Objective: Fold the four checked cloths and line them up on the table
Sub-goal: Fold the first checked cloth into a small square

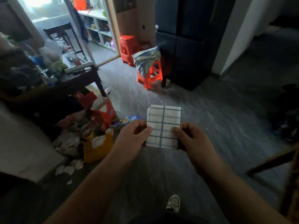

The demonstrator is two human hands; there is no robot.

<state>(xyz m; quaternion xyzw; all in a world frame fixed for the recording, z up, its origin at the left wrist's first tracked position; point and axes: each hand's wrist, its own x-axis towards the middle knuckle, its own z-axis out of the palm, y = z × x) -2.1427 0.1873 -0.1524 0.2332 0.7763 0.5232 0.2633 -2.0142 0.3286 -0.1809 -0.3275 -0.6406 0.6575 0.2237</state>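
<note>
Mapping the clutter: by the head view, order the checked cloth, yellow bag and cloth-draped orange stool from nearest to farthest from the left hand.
1. checked cloth, pinched by the left hand itself.
2. yellow bag, on the floor to the left.
3. orange stool, well ahead, farthest.

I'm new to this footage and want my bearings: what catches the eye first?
A folded white cloth with blue check lines hangs mid-frame, pinched by the left hand and the right hand above the grey floor. Beyond it stands a bright orange-red plastic stool with crumpled grey-blue fabric draped over it.
</note>
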